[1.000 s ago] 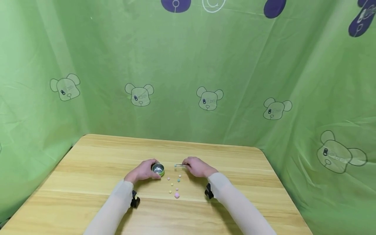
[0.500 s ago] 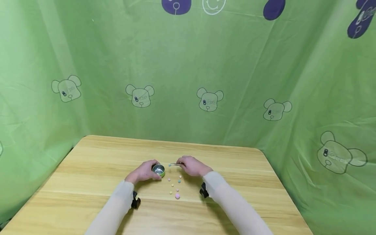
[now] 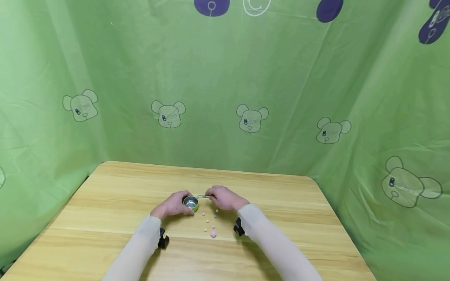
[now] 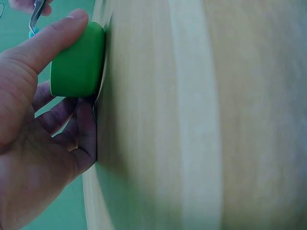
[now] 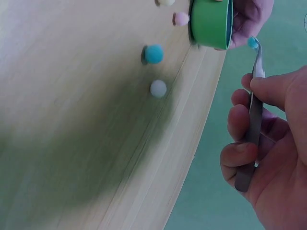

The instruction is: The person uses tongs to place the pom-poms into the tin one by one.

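My left hand [image 3: 174, 203] curls its thumb and fingers round a small round green tin [image 4: 79, 62], which stands on the table with its silvery inside facing up. My right hand [image 3: 224, 197] pinches bent-tip metal tweezers [image 5: 255, 115] between thumb and fingers. At their tip a small blue pompom [image 5: 253, 42] is gripped, just beside the tin's rim in the head view. On the table near the tin lie a blue pompom [image 5: 154, 54], a white pompom [image 5: 158, 88] and a pink pompom [image 5: 181, 18].
A larger pink pompom [image 3: 213, 234] and a yellow pompom [image 3: 205, 230] lie nearer the front of the wooden table [image 3: 281, 218]. Green curtains [image 3: 211, 78] hang behind and at both sides.
My right hand has moved left, bringing the tweezers and the blue pompom from a short way off to the tin's rim. The left hand and the tin have stayed almost still.
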A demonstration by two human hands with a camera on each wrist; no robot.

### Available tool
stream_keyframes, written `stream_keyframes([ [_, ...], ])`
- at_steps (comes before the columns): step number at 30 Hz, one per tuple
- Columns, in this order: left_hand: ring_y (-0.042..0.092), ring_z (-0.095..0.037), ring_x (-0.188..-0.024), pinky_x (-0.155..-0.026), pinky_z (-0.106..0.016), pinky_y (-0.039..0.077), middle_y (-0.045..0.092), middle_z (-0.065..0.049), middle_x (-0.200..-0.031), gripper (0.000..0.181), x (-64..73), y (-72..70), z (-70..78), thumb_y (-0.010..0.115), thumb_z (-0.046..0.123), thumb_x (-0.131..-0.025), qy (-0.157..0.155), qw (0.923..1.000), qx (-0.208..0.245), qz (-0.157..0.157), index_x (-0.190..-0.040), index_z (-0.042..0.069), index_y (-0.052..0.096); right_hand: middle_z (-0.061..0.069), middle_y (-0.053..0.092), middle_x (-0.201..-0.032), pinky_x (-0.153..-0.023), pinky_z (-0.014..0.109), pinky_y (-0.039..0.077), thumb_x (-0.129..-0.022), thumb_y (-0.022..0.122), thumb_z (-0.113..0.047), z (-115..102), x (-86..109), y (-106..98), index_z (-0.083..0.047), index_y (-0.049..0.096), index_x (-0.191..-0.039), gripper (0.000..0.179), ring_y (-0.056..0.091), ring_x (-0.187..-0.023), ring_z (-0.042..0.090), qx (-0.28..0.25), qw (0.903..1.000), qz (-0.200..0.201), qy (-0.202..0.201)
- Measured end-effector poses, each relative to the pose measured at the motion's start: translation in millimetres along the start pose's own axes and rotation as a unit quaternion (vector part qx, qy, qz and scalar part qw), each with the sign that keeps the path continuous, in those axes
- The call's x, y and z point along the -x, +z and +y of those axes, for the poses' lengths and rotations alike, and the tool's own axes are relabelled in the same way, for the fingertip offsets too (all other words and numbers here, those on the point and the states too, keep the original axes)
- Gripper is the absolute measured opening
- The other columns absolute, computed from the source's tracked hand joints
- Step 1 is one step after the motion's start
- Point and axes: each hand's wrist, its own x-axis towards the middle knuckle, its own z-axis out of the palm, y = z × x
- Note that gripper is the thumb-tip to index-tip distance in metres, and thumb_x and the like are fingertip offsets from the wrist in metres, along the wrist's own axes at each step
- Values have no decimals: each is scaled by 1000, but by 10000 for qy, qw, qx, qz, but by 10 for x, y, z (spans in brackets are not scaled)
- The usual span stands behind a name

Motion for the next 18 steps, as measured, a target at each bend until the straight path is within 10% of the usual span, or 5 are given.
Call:
stream_keyframes([
  [18, 57, -19, -93, -88, -42, 45, 61, -2, -98, 50, 12, -13, 32, 84, 21, -69, 47, 10000, 29, 18, -110, 8, 58, -1, 62, -102, -88, 27, 47, -98, 50, -15, -83, -75, 51, -11, 64, -113, 21, 57, -93, 10, 128, 9997, -212, -84],
])
